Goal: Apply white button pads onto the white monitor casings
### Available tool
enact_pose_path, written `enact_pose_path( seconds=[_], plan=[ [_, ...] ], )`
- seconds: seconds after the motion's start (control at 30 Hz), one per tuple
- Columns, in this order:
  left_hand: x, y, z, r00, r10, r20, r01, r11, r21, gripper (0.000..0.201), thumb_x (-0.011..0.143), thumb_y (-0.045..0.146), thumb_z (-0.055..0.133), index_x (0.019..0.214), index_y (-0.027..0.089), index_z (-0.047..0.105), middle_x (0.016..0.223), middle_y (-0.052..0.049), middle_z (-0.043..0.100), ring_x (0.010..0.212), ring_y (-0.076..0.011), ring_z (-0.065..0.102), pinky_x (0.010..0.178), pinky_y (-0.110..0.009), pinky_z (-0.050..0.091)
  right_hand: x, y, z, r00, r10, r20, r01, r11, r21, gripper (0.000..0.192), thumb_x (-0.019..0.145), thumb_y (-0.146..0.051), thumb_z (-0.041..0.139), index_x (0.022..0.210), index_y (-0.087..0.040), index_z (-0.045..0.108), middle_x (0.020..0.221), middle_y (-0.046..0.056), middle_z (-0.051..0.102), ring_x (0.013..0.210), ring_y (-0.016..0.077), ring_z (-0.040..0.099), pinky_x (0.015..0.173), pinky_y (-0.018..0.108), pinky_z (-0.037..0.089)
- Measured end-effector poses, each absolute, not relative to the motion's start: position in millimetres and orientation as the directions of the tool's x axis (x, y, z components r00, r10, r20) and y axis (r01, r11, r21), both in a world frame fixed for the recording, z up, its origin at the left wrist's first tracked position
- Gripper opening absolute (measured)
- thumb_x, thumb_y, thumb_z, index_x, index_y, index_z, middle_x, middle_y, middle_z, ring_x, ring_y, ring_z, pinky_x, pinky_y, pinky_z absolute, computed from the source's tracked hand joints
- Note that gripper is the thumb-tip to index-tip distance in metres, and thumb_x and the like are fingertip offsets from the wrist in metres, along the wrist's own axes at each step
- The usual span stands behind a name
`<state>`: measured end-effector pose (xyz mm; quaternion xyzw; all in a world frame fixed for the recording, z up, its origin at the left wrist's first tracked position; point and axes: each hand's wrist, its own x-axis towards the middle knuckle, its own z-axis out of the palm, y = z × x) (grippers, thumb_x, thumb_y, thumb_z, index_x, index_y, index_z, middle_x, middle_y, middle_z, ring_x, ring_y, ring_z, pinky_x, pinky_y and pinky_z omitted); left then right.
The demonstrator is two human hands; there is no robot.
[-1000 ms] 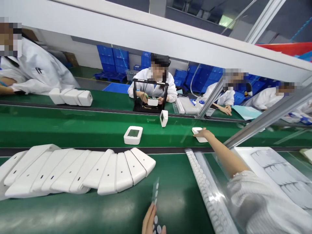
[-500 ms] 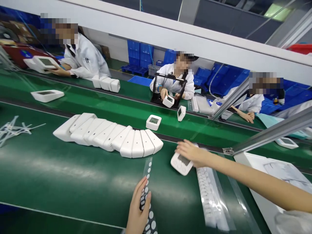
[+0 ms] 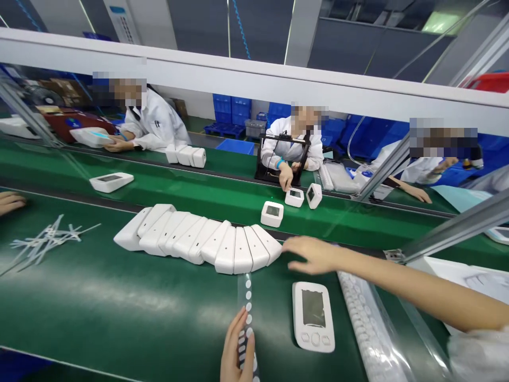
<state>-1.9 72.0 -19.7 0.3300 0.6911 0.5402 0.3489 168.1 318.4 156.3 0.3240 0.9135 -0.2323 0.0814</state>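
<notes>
Head view, I log: left grip holding dotted strip; right grip unclenched, seemingly empty, beside white row, apparently lined up; one screen-up device outside it, near right on tabletop.

The left hand is cut off at the bottom edge and hides part of the sticker strip it holds, whose near end also runs out of sight; whether the fingertips of the right hand touch the last of the leaning white gadgets, I can't tell; those gadgets partly cover one another; the right edge cuts off the sleeve, the left edge another person's hand; the workers opposite have blurred heads; the sign's writing is too small to read.
</notes>
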Motion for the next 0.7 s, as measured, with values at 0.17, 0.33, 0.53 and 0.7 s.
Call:
enact_pose_path(
  seconds=[0.17, 0.33, 0.53, 0.7],
  plan=[
    [2.1, 75.4, -28.9, -0.596, 0.802, -0.031, 0.145, 0.146, 0.979, 0.042, 0.095, 0.051, 0.045, 0.117, 0.025, 0.069, 0.136, -0.01, 0.063, 0.129, -0.0287, 0.057, 0.105, -0.043, 0.05, 107.7, 411.3, 137.3, -0.358, 0.9, -0.248, 0.923, 0.302, -0.237, 0.07, 0.098, -0.062, 0.034, 0.138, -0.006, 0.047, 0.135, 0.028, 0.057, 0.122, 0.0393, 0.057, 0.099, 0.051, 0.046],
    [3.0, 76.3, -28.3, -0.612, 0.791, -0.008, 0.169, 0.141, 0.976, 0.041, 0.095, 0.048, 0.046, 0.116, 0.023, 0.07, 0.134, -0.012, 0.064, 0.126, -0.03, 0.06, 0.105, -0.044, 0.051, 66.4, 463.8, 116.2, -0.108, 0.923, -0.369, 0.982, 0.042, -0.183, 0.06, 0.095, -0.057, 0.053, 0.139, -0.017, 0.049, 0.135, 0.015, 0.058, 0.116, 0.0288, 0.061, 0.098, 0.052, 0.05],
    [-2.9, 72.2, -16.8, -0.537, 0.836, -0.11, 0.054, 0.165, 0.985, 0.039, 0.094, 0.046, 0.049, 0.122, 0.025, 0.067, 0.141, -0.009, 0.06, 0.132, -0.0297, 0.054, 0.109, -0.047, 0.048, 76.9, 461.0, 116.6, -0.075, 0.938, -0.338, 0.982, 0.011, -0.187, 0.063, 0.09, -0.051, 0.063, 0.139, -0.016, 0.047, 0.132, 0.015, 0.057, 0.109, 0.0268, 0.064, 0.091, 0.046, 0.054],
    [-7.5, 65.9, -9.7, -0.487, 0.869, -0.085, 0.033, 0.115, 0.993, 0.041, 0.094, 0.047, 0.05, 0.126, 0.027, 0.065, 0.142, -0.009, 0.058, 0.135, -0.0291, 0.052, 0.112, -0.048, 0.045, 102.5, 409.6, 138.5, -0.244, 0.967, -0.071, 0.959, 0.23, -0.165, 0.104, 0.074, -0.054, 0.071, 0.152, -0.009, 0.02, 0.141, 0.027, 0.043, 0.115, 0.04, 0.06, 0.09, 0.047, 0.05]
  ],
)
